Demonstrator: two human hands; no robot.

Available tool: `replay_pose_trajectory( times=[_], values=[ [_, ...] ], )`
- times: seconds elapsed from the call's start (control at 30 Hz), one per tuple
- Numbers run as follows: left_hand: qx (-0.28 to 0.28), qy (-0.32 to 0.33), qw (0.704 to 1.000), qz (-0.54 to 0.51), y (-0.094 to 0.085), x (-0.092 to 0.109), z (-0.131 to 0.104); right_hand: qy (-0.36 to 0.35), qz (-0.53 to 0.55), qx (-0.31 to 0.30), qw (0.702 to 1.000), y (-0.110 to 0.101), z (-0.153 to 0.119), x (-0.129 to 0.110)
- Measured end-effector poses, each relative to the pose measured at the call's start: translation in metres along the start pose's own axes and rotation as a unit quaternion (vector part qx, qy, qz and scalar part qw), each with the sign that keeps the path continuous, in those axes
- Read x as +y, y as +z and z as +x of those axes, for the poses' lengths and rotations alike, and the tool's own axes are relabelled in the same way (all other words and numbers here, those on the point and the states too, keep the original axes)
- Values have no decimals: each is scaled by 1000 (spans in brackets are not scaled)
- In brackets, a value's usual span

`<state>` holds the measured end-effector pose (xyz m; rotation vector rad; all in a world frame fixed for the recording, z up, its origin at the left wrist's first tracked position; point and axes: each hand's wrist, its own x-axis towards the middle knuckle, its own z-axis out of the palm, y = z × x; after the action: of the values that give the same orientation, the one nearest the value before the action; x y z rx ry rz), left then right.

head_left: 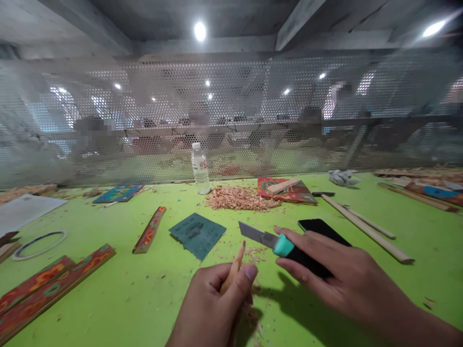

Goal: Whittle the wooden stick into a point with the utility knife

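Observation:
Low in the middle, my left hand (220, 301) is closed round a whittled wooden stick (236, 264), its narrowed tip pointing up and away. Most of the stick is hidden in the palm. My right hand (340, 277) grips a utility knife (284, 246) with a black and teal handle. Its blade is out, pointing left, just above and apart from the stick's tip. Loose shavings lie on the green table (144, 299) below the hands. A dark green sheet of sandpaper (198, 234) lies flat beyond my left hand.
Behind stand a pile of shavings (240, 198) and a water bottle (200, 168). A phone (323, 230) lies beside my right hand, with wooden rods (369, 231) farther right. Painted wood strips (58, 291) and a tape ring (39, 245) are at left. A perforated metal screen (238, 111) bounds the back.

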<state>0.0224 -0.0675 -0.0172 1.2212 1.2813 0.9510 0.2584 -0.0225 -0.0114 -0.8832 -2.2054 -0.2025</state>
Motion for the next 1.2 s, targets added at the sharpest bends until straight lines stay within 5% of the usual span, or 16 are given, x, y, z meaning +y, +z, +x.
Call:
replay_pose_trajectory(
  times=[0.27,0.6,0.83,1.2],
  values=[
    [-51,-7,997,-58,3,-1,-2,-72,32,-87,993,-6,7,-9],
    [-5,24,1000,10,2,3,-6,-56,-35,-31,997,-4,-1,-16],
    [-31,14,999,-4,1,4,-2,-7,-13,21,1000,-1,-6,-7],
    [-23,44,999,16,-1,-1,-3,-92,15,-81,992,-9,12,-13]
  ],
)
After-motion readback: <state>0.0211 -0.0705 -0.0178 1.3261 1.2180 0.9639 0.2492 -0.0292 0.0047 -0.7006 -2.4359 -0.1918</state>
